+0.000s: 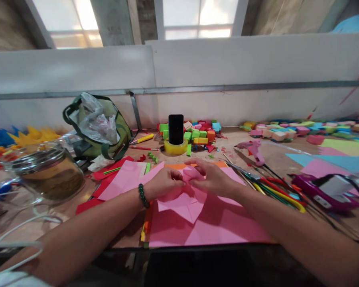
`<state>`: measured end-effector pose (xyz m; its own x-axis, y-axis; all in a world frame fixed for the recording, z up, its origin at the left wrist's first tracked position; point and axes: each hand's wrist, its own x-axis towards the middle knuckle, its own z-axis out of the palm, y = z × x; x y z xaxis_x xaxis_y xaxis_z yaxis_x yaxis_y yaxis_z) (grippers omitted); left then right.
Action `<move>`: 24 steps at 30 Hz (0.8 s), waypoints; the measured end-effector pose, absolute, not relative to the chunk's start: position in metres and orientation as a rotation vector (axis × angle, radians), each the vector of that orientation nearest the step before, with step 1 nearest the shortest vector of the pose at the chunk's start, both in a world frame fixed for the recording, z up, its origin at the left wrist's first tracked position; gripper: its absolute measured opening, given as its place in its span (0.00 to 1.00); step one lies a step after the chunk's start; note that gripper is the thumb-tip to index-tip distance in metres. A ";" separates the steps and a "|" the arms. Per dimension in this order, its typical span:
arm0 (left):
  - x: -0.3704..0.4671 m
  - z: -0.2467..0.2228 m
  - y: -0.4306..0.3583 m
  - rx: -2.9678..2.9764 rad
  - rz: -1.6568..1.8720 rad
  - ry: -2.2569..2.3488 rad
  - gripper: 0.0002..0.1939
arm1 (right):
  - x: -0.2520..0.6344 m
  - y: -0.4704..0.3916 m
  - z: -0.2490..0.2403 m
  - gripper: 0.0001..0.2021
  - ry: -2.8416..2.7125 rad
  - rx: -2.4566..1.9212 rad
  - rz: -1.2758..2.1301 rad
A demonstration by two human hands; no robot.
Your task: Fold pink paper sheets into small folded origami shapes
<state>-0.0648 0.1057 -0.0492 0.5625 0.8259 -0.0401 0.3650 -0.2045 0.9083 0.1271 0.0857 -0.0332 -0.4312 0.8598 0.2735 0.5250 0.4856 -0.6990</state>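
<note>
A folded pink paper [184, 207] is held between both hands, its pointed lower part toward the table's front edge. My left hand [167, 184], with a dark green bead bracelet [143, 195] at the wrist, pinches its upper left side. On the upper right side, the fingers of my right hand [208, 178] are closed on the same paper. Beneath lies a stack of coloured sheets with a large pink sheet [227, 227] on top. More pink paper [119, 184] and red paper [85, 206] lie to the left.
A phone [176, 129] stands in a yellow tape roll [175, 147] before small coloured paper boxes [202, 135]. Left are a glass jar [50, 171] and a green bag [124, 133]. Right are a pink glue gun [253, 151], scissors, cables and a purple power strip [323, 195].
</note>
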 end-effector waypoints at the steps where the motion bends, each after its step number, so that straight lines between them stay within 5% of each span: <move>1: -0.065 -0.048 0.106 1.773 0.569 0.992 0.11 | 0.127 0.086 -0.033 0.25 -2.103 -1.124 0.748; 5: -0.065 -0.046 0.107 1.729 0.609 1.020 0.10 | 0.132 0.091 -0.032 0.28 -2.009 -0.994 0.837; 11: -0.064 -0.049 0.112 1.678 0.767 1.023 0.07 | 0.142 0.105 -0.039 0.19 -1.864 -1.068 0.910; 18: -0.063 -0.052 0.113 1.770 0.851 1.051 0.03 | 0.138 0.096 -0.037 0.04 -1.956 -0.881 0.315; 24: -0.061 -0.057 0.108 1.958 0.897 1.041 0.03 | 0.140 0.094 -0.039 0.10 -2.191 -0.879 0.257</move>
<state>-0.0613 0.1085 -0.0566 0.4287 0.8722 0.2354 0.3613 -0.4044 0.8402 0.1401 0.0940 -0.0394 -0.4847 0.6625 0.5711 0.5124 0.7442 -0.4285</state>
